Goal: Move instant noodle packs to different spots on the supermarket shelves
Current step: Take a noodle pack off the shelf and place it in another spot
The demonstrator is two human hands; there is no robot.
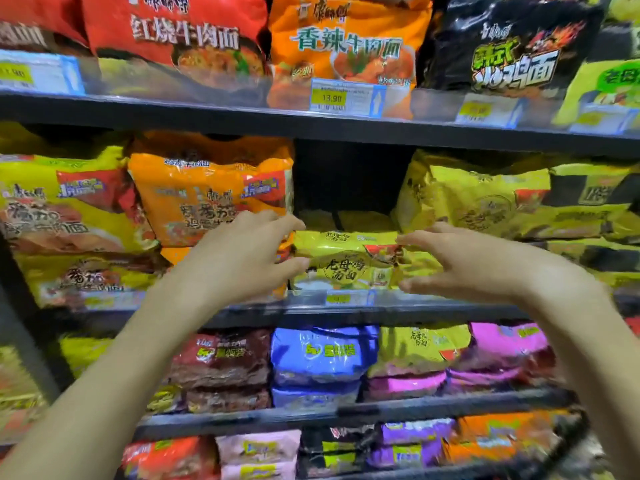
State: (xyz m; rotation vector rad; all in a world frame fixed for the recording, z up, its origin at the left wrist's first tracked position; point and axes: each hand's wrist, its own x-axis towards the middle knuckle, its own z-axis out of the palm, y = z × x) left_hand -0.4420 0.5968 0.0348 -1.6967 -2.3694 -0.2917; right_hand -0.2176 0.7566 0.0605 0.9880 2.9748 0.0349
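Observation:
A yellow noodle multipack (pixel 346 261) lies flat at the front of the middle shelf (pixel 346 308), in a gap between taller stacks. My left hand (pixel 242 254) is at its left end, fingers spread and straight, thumb near the pack's edge. My right hand (pixel 464 261) is at its right end, fingers extended towards the pack. Neither hand is curled round the pack; whether the fingertips touch it cannot be told. More yellow packs (pixel 346 220) lie behind it, deeper in the gap.
Orange packs (pixel 211 192) stand left of the gap, yellow packs (pixel 485 199) right of it. The top shelf holds red, orange (pixel 346 46) and black packs with price tags (pixel 343 97). Blue (pixel 322 355), dark red, pink and purple packs fill the lower shelves.

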